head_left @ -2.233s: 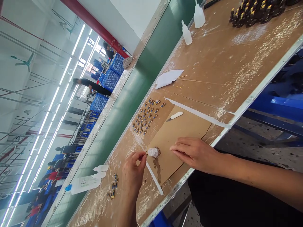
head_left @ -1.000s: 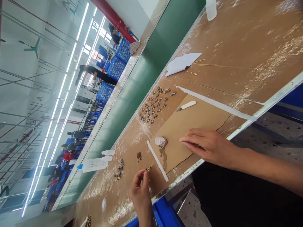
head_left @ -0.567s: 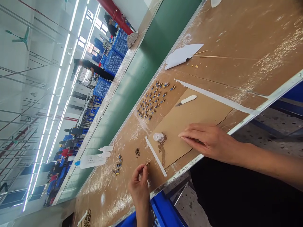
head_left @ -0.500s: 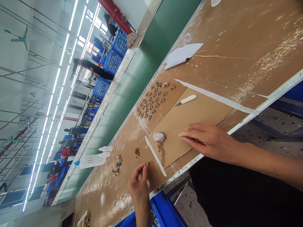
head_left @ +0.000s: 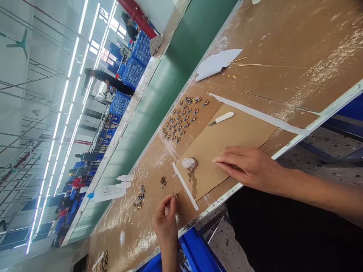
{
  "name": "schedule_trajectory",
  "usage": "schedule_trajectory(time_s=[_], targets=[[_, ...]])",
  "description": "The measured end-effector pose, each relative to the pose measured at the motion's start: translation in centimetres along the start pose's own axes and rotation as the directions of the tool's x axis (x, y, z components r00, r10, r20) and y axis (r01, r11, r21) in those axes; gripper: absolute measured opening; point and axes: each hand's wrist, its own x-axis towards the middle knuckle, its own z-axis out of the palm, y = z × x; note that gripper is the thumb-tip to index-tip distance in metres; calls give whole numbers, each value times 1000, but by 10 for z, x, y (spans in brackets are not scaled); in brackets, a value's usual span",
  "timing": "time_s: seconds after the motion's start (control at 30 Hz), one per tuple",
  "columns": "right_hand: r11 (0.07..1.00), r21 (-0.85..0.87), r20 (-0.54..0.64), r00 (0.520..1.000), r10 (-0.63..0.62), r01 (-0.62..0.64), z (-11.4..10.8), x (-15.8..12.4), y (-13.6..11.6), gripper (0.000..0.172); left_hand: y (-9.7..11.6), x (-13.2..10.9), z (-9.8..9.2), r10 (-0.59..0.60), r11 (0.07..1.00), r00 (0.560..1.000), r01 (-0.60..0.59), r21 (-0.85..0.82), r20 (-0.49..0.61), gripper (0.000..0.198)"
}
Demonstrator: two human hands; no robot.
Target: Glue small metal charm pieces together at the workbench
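Thumb and forefinger of my left hand (head_left: pixel 166 219) pinch a small figurine (head_left: pixel 175 195), partly hidden by the fingertips, above the brown table. My right hand (head_left: pixel 245 165) hovers over a taped-down cardboard sheet (head_left: pixel 241 132) with its fingertips pressed together; whatever they hold, if anything, is too small to make out. Between the hands stands a small whitish jar (head_left: pixel 189 163) beside a brown smear. A small pile of dark bits (head_left: pixel 163 181) and a cluster of blue-and-yellow figurines (head_left: pixel 140 197) lie beyond my left hand.
Rows of similar figurines (head_left: pixel 178 121) lie at the sheet's far edge, near a white-handled knife (head_left: pixel 224 118). White paper (head_left: pixel 217 64) and thin sticks (head_left: pixel 249 64) are farther up. Plastic bottles (head_left: pixel 112 192) lie by the green partition (head_left: pixel 170 79). Other people work in the background.
The view has shifted slightly, moving the scene a little left and up. Both hands keep nearly the same pose, and the figurine is still in my left fingertips.
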Motion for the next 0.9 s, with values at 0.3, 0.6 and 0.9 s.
schedule_trajectory(time_s=[0.3, 0.6, 0.9], targets=[[1000, 6, -5, 1000, -3, 3, 0, 0, 0, 19, -8, 3, 2, 33, 999, 999, -33, -22, 10, 38], [1000, 12, -6, 1000, -4, 4, 1, -1, 1, 19, 7, 2, 2, 169, 979, 985, -173, 109, 42, 32], [999, 39, -3, 1000, -3, 3, 2, -1, 1, 19, 6, -5, -4, 76, 997, 993, -73, 28, -85, 37]])
